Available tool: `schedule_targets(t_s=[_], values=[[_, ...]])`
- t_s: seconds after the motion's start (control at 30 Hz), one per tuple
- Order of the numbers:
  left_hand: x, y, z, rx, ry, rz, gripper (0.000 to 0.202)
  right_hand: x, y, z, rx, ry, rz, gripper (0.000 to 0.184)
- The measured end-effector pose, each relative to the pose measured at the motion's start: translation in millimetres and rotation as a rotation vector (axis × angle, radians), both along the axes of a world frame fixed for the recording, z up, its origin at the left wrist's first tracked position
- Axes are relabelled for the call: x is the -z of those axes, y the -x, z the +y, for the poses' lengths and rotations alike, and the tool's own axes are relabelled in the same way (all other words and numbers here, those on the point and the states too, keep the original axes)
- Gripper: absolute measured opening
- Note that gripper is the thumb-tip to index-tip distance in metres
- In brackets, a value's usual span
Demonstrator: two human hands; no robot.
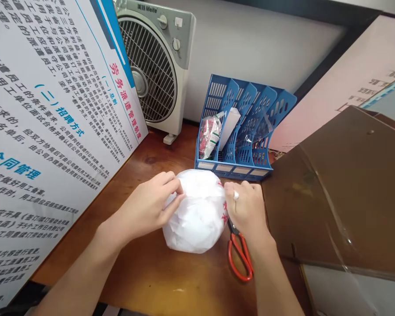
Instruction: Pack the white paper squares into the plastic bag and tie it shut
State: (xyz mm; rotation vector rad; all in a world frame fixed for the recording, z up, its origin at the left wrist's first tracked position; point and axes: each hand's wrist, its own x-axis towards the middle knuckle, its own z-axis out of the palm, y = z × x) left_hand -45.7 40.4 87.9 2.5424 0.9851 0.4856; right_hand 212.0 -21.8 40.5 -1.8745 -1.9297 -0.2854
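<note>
White plastic bag [197, 213] sits bulging on the tabletop [158, 272], pinched at its top by left hand [148, 206] and right hand [246, 208]; it looks soft, light, crinkly, best gripped at gathered film.

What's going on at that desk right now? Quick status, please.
Left hand and right hand both pinching the round white plastic bag bundle. Bundle resting on brown wooden desk. Red-handled scissors lying under right wrist.

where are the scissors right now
In the head view, the red-handled scissors lie on the wooden desk, under the right hand, beside the white plastic bag.
</note>
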Motion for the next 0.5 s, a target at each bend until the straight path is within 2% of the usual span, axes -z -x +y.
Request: schedule_targets(t_s=[0.13,0.33,0.4,0.47,0.5], values=[[6.9,16,1,0.022,0.082,-0.014,0.017,0.5,-9,-3,-0.032,0.026,-0.044,0.059],[22.6,29,12,0.066,0.144,-0.045,0.022,22.1,-6,0,0.025,0.016,-0.004,0.059],[22.6,27,12,0.026,0.141,-0.066,0.021,22.3,-3,-1,0.063,0.025,0.038,0.060],[18.0,22,2,-0.073,0.107,-0.129,0.022,15.7,-3,-8,0.136,0.009,0.199,0.054],[15.0,21,-7,-0.152,0.060,-0.186,0.037,12.0,-3,-15,0.177,-0.005,0.323,0.048]])
